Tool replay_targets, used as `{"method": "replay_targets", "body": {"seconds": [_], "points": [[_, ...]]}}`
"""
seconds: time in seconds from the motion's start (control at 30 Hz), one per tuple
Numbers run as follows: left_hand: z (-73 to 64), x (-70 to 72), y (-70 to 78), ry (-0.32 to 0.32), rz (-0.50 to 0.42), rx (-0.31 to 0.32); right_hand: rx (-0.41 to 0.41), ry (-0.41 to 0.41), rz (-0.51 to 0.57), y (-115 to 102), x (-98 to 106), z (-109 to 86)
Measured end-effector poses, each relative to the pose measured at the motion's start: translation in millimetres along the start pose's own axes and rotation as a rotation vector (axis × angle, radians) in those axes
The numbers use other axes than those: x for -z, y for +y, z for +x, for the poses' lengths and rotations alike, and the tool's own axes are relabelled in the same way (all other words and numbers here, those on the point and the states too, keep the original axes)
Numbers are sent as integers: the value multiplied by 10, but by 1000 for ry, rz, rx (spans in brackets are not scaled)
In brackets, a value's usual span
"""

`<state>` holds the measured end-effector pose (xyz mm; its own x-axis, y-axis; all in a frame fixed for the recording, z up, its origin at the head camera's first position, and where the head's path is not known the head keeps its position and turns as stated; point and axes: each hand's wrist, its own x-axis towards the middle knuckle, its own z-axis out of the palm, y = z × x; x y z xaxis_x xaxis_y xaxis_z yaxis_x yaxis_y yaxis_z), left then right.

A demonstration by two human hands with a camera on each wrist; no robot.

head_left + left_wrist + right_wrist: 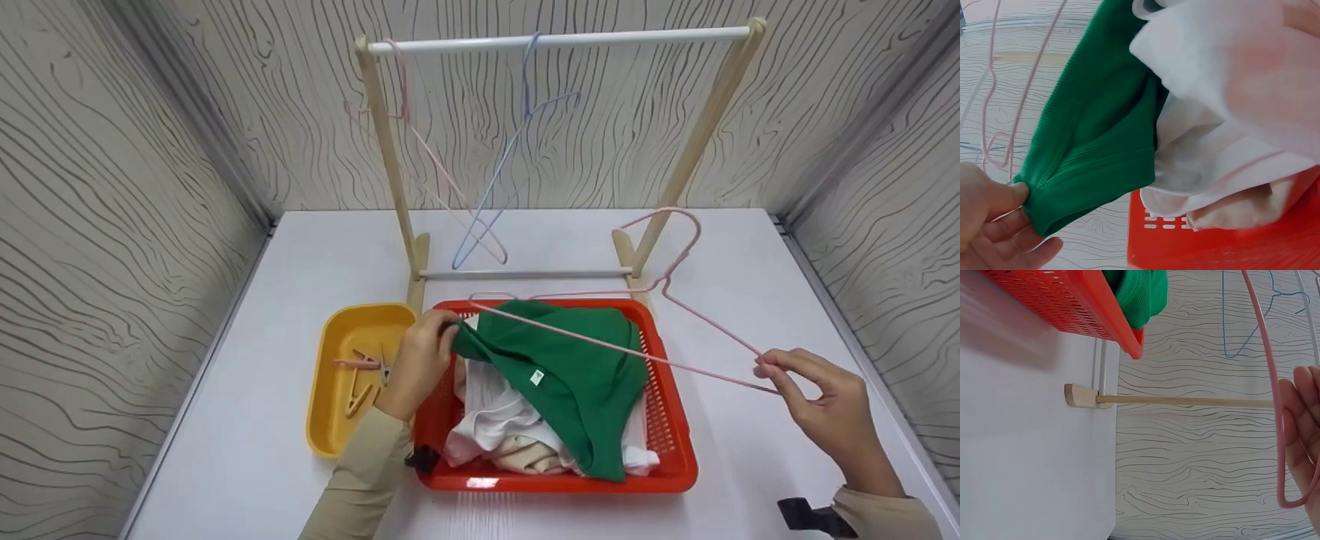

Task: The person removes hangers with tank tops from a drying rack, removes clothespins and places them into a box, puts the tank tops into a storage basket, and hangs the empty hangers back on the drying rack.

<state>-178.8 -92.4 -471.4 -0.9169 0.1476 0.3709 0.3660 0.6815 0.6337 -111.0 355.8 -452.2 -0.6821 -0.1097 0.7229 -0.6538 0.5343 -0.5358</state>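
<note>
A green ribbed garment (577,375) with a small white label lies over the clothes in the red basket (555,484). My left hand (420,364) pinches the garment's left edge between thumb and fingers, seen close up in the left wrist view as a lifted green hem (1100,174). Out to the right, my right hand (829,401) pinches a pink wire hanger (666,283) near one end. The hanger slants across above the basket, its hook pointing away from me and its far end over the green cloth.
White and beige clothes (502,424) fill the basket below. Left of it stands a yellow tray (319,405) with several clothespins (360,361). Behind is a wooden rack with a white bar (637,36), where a pink hanger (435,157) and a blue-purple hanger (495,180) hang.
</note>
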Motion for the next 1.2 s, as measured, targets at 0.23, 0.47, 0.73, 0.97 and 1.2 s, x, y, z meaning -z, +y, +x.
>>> {"method": "replay_targets", "body": {"seconds": [0.23, 0.47, 0.73, 0.97, 1.2], "points": [[-12, -43, 25, -68, 27, -36, -9, 31, -15, -19, 37, 37], [-34, -115, 77, -227, 17, -73, -30, 42, -73, -40, 15, 53], [-85, -244, 148, -567, 67, -114, -30, 52, -71, -32, -16, 56], [-131, -282, 145, -786, 94, -103, -47, 62, -89, -26, -42, 60], [-140, -242, 95, -804, 47, 18, -49, 65, -115, -4, -41, 51]]}}
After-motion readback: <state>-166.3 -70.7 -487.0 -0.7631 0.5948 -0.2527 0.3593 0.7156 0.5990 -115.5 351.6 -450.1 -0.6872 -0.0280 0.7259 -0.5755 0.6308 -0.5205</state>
